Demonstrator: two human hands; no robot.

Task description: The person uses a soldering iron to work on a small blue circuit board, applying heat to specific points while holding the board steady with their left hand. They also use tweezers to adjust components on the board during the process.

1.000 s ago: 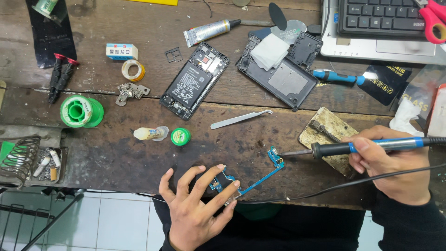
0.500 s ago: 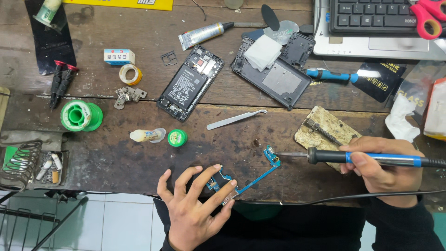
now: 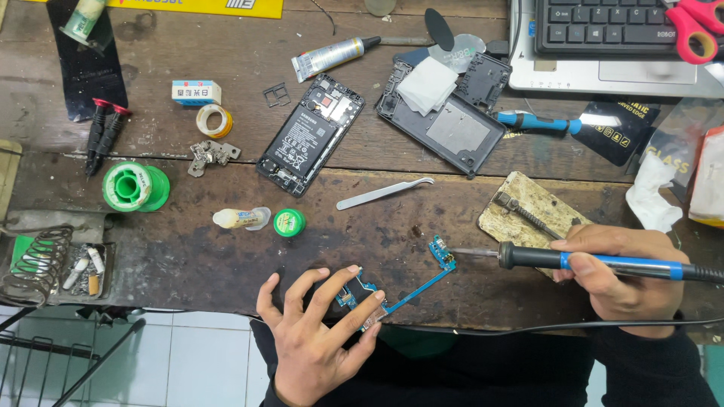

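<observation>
Much of the scratched dark wooden desk (image 3: 226,249) is crowded at the back and barer toward its near edge, where both hands work. The silver laptop with black keys (image 3: 603,45) is cut off by the top of the view, and the red-handled scissors (image 3: 697,26) lying on it run out at the corner. Left of it sit an opened dark grey phone shell (image 3: 452,132) with a white cloth on it and a black phone with its back removed (image 3: 309,136). A pale, stained sponge pad (image 3: 532,215) lies partly behind the right hand (image 3: 615,275), whose fingers are wrapped closed round the blue-and-black soldering iron (image 3: 596,261); its cord leaves the frame at right. The iron's tip meets the far end of the thin blue L-shaped circuit board (image 3: 411,290), which lies near the desk's front edge. The left hand (image 3: 317,339) has its fingers spread, the tips pinning the board's near end, which they half cover. Curved steel tweezers (image 3: 385,192), a green solder spool (image 3: 136,187) and a small green round tin (image 3: 289,222) stand well apart from the board.
</observation>
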